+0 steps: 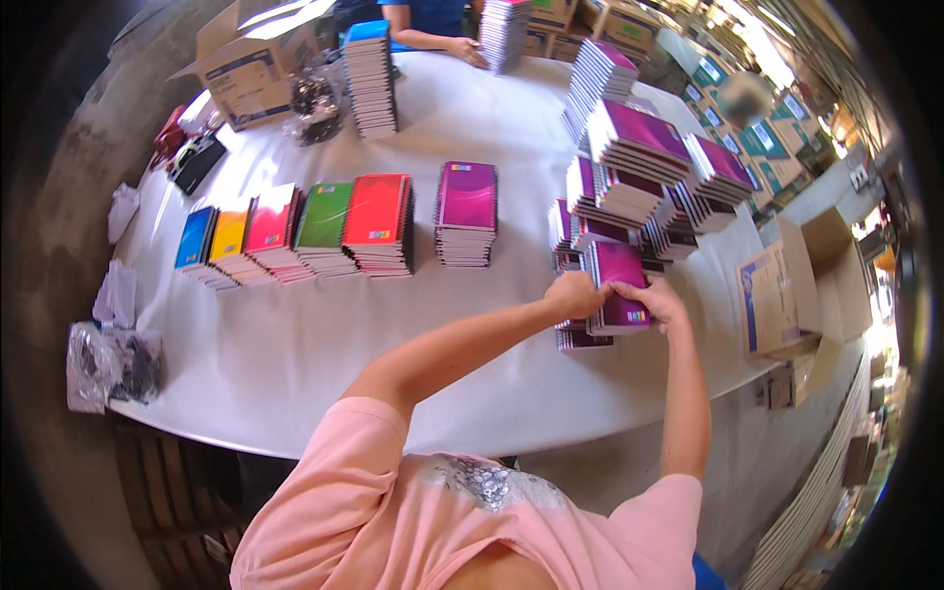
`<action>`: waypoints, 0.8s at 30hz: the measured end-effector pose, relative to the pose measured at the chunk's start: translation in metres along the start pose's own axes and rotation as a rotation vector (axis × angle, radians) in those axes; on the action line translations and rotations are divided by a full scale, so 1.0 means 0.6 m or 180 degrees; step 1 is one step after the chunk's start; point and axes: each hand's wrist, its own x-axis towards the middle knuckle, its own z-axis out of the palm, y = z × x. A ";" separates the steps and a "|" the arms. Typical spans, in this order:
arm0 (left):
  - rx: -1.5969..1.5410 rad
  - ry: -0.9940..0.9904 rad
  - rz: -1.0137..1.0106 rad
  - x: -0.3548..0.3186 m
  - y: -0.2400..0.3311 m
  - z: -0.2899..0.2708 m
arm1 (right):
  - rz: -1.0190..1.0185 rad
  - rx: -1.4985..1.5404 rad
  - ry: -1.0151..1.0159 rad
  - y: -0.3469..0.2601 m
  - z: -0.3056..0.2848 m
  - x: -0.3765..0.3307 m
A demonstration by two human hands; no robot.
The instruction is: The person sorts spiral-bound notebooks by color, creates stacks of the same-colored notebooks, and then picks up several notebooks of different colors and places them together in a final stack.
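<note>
Purple spiral-bound notebooks [618,264], gathered in a small stack at the right of a white-covered table [334,344], lie between the person's two bare hands. The left hand [574,295] is closed on the bound left edge, knuckles upward and fingertips partly hidden; the right hand [665,301] grips the opposite edge, its thumb laid across the cover toward the left hand and its other fingers down the side. Just beyond the hands stands a heap of further purple-covered notebooks [639,133], piled in staggered layers. At centre, a separate purple stack [467,202] stands well apart from the heap. To its left, a row of adjoining stacks runs from blue [197,234] through yellow [229,233], pink [272,216] and green [325,214] to red [379,208]. Toward the far edge, a tall blue-topped stack [371,84] rises beside a clear plastic bag [317,106] and an open cardboard box [246,90]. Across the table, a co-worker's hand [467,51] is at the side of another tall stack [504,37]; its finger state cannot be told. An open carton [772,295] is at the right edge of the table.
</note>
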 end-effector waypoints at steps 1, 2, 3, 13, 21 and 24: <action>0.0645 0.0114 0.0093 -0.005 0.004 -0.004 | -0.0033 -0.0068 -0.0073 -0.002 0.003 0.001; 0.0606 0.0234 0.0201 -0.005 0.000 -0.004 | 0.0035 -0.0137 0.0035 -0.008 0.006 -0.001; 0.0522 -0.0110 0.0140 -0.003 0.000 -0.015 | 0.0097 -0.0210 0.0150 -0.012 0.007 -0.003; -0.0524 0.0671 0.1252 -0.116 -0.133 -0.080 | -0.0652 -0.0649 0.0335 0.018 -0.002 0.014; -0.1844 0.1238 -0.0349 -0.462 -0.464 -0.306 | -0.2876 -0.0515 0.2203 -0.161 0.225 -0.073; -0.2379 0.1637 -0.0492 -0.569 -0.524 -0.357 | -0.2914 -0.1374 0.1025 -0.244 0.465 -0.076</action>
